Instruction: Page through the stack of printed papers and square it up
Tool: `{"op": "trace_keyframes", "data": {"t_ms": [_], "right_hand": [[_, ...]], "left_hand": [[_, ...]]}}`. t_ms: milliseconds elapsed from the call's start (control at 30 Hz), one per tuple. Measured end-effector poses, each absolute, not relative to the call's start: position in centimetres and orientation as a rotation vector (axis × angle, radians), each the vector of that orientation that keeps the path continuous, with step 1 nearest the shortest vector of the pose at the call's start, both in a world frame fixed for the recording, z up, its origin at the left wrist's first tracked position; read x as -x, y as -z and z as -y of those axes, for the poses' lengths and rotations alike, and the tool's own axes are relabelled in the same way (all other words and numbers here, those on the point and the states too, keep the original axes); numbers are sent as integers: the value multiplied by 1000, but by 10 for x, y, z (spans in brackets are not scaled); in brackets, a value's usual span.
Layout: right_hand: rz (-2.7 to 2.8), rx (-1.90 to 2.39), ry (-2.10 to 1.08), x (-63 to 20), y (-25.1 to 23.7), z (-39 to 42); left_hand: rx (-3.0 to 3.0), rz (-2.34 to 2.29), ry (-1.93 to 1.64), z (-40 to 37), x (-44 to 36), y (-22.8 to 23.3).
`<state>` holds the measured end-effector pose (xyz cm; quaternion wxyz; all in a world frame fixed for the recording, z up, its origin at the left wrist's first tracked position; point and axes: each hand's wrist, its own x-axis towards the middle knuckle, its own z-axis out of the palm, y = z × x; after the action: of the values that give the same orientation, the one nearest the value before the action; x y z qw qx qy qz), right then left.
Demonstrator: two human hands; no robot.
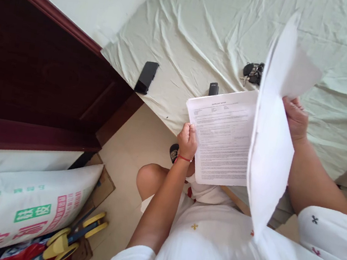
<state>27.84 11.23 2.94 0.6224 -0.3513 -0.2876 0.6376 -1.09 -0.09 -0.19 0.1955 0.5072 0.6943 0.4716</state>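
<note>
Between the two hands, paper is being sorted: the left hand point(187, 141) pinches the left edge of a printed sheet point(224, 137), while the right hand point(296, 120) grips a lifted blank sheet point(270, 136) standing on edge. Keeping the lifted page clear should help. Beyond the hands, keys point(253, 72) and a black case point(146, 77) lie on the bed sheet point(209, 22).

I see a printed sheet point(222, 139), white with dense small black text and a heading, held flat and slightly tilted above the bed's edge, pinched at its left margin. To its right I see a second white sheet point(271, 131), lifted nearly upright, blank side facing me, blurred, its lower corner reaching down over my shirt.
</note>
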Motion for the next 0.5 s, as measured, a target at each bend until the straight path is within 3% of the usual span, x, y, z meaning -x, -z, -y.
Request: {"op": "trace_keyframes", "data": {"t_ms": [500], "right_hand": [[1058, 1054, -1342, -264, -27, -104]], "left_hand": [[-1377, -1875, -1380, 1, 11, 3]]}}
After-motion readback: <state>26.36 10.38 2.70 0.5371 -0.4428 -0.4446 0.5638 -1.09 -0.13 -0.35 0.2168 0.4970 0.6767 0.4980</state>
